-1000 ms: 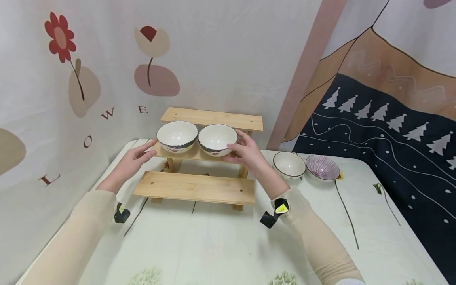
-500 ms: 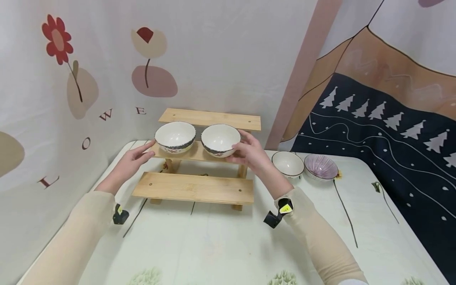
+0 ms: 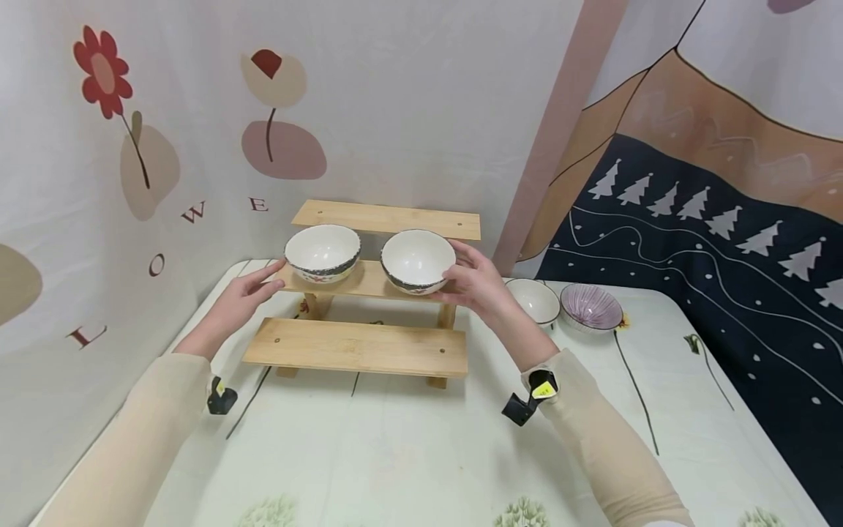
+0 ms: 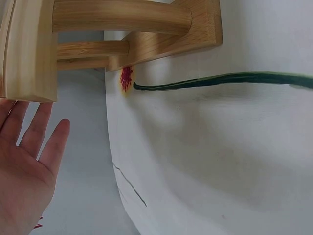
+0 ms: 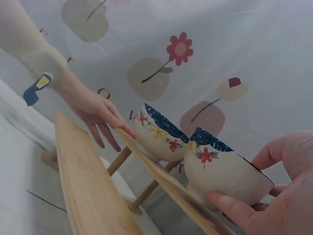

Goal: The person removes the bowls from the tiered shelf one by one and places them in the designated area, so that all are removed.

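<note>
On the middle board of a three-step wooden rack (image 3: pixel 356 348) are two white bowls with dark speckled rims and painted flowers. My right hand (image 3: pixel 479 282) holds the right bowl (image 3: pixel 418 260) at its right side, thumb low on the wall and fingers behind, as the right wrist view also shows. That bowl sits at or just over the board. The left bowl (image 3: pixel 323 252) stands upright near the board's left end, a gap between the two. My left hand (image 3: pixel 240 304) has its fingers extended against that end of the rack; in the left wrist view the fingertips (image 4: pixel 44 110) meet the wood.
To the right of the rack on the table (image 3: pixel 395 454), a cream bowl (image 3: pixel 535 301) with a dark rim stands beside a purple striped bowl (image 3: pixel 593 307). A printed curtain (image 3: pixel 408 110) hangs close behind the rack.
My right hand has moved the right bowl rightward along the middle board, widening the gap from the left bowl. The left hand and left bowl stay in place.
</note>
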Demonstrator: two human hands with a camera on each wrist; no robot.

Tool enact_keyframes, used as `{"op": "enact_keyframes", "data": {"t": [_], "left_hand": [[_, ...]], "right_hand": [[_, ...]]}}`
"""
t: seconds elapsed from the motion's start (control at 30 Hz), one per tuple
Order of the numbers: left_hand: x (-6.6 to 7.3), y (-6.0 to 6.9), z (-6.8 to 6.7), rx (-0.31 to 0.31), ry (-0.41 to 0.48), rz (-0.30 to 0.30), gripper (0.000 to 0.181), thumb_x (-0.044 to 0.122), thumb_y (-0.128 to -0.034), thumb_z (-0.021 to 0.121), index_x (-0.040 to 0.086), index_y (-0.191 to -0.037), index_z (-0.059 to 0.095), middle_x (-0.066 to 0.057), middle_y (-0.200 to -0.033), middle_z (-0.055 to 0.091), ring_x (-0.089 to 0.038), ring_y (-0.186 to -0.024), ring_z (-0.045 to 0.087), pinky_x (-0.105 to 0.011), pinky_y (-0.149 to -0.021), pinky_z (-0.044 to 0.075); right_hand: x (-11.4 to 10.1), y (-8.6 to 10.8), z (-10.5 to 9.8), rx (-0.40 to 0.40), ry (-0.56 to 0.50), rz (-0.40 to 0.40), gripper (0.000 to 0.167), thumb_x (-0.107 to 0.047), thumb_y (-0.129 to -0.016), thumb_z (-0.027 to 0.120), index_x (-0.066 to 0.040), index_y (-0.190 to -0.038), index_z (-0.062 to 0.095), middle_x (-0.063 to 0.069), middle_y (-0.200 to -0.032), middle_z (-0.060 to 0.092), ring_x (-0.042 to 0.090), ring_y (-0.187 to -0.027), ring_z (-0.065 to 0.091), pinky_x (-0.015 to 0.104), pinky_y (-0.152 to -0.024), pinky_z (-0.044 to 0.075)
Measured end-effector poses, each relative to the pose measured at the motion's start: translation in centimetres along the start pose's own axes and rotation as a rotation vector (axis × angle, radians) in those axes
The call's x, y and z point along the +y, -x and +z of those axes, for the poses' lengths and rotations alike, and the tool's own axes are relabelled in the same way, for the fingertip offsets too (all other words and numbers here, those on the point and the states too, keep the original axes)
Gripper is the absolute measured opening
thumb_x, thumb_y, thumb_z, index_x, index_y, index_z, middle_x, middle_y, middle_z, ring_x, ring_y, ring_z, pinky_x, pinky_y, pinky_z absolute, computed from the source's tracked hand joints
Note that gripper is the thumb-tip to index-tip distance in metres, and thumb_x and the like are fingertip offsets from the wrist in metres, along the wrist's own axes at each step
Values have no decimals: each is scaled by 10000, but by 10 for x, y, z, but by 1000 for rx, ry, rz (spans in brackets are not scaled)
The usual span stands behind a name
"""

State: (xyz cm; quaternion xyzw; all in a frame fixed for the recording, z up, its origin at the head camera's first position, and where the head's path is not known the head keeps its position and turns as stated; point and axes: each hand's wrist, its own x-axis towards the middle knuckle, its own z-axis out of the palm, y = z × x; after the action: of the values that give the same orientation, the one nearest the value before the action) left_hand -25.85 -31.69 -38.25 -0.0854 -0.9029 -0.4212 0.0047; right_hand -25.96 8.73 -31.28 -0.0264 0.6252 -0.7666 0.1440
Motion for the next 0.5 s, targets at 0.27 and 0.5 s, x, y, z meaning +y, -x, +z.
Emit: {"op": "enact_keyframes", "data": {"t": [0.27,0.5], "left_hand": [[4,2,0,1,5,-2,598,392,-1072,417,134,-1586,253,-205,-1636,228,-512,-1424,338,-686,-1152,272],[4,4,0,10,5,3,615,416,-1064,430,131,-1584,265,-194,-1635,244,-498,-1420,357,-677,-1151,289]], "right_hand": [[-4,11,-11,-23,22,-11,733,86,-888,478,-159,-1561,322,185,-1554,376,368,-1302,489,452,-872,602],[-5,22,-22,-49,76,-40,730,59,-890,472,-150,-1568,299,195,-1546,388,331,-1197,545,508,-949,554]]}}
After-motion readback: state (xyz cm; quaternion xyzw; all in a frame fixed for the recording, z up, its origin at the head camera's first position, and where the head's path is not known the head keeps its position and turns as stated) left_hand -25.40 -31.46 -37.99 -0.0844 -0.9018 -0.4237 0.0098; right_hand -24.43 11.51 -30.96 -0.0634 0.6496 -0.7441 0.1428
